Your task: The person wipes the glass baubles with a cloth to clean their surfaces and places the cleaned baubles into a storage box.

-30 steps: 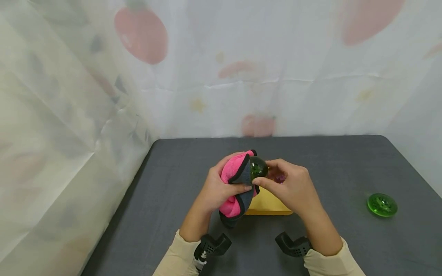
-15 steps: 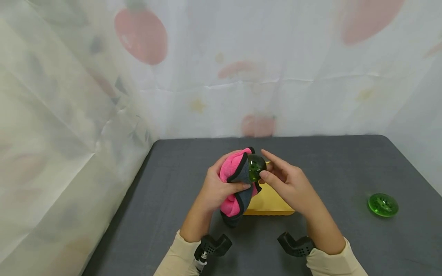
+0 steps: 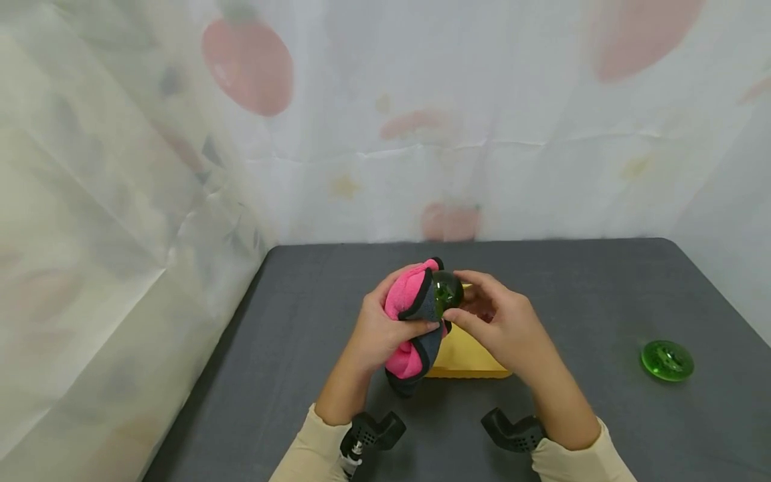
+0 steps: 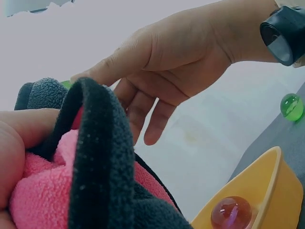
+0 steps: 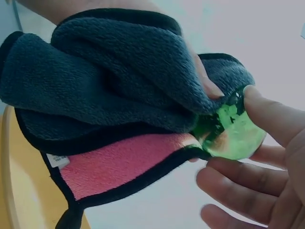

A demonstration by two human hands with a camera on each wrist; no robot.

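My left hand (image 3: 375,333) grips a bunched cloth (image 3: 405,300), pink on one side and dark grey on the other with black edging. The cloth is wrapped against a green glass ball (image 3: 448,292). In the right wrist view the ball (image 5: 234,130) shows at the edge of the cloth (image 5: 109,90). My right hand (image 3: 495,321) pinches it, thumb (image 5: 271,112) on one side and fingers underneath. Both hands are raised above a yellow bowl (image 3: 465,359). In the left wrist view the bowl (image 4: 267,188) holds a reddish glass marble (image 4: 231,213).
A dark grey table (image 3: 301,321) lies in front of a pale printed curtain (image 3: 385,134) that closes off the back and left. A green glass piece (image 3: 666,360) lies alone near the table's right edge.
Half a second ago my right fingers were stretched out off the ball with only the thumb on it; now they curl round it again. The left hand and cloth have barely moved.
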